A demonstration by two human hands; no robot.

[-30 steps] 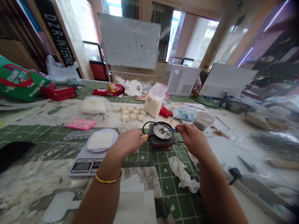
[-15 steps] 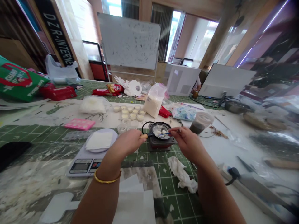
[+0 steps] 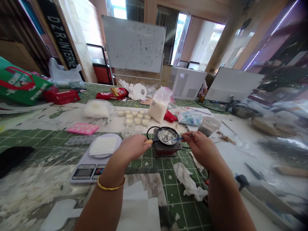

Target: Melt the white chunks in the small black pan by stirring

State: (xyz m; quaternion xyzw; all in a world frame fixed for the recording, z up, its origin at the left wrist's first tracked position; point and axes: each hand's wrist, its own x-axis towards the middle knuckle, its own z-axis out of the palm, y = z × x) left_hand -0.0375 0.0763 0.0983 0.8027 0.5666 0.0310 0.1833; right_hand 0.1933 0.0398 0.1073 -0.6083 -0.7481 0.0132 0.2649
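Observation:
A small black frying pan (image 3: 176, 132) rests on a little electric hot plate (image 3: 166, 150), with white, partly melted-looking material (image 3: 166, 136) inside it. My left hand (image 3: 134, 147) is closed around the pan's wooden-ended handle (image 3: 149, 141). In my right hand (image 3: 198, 144) I pinch a thin blue stick (image 3: 178, 139), whose far end reaches into the white material. Just left of my left hand stands a kitchen scale (image 3: 96, 163) with a stack of white sheets (image 3: 103, 146) on it. Several small cups of pale wax-like filling (image 3: 137, 120) stand beyond the pan.
A bag of white granules (image 3: 158, 107) stands behind the pan. To the right are a plastic tub of dark contents (image 3: 209, 126) and a power strip (image 3: 262, 199). Crumpled tissue (image 3: 189, 183) lies before the hot plate; a pink mold (image 3: 83, 128) lies left.
My right hand has moved slightly right, drawing the blue stick toward the pan's right side. The white material looks more spread out. My left hand keeps its grip on the handle.

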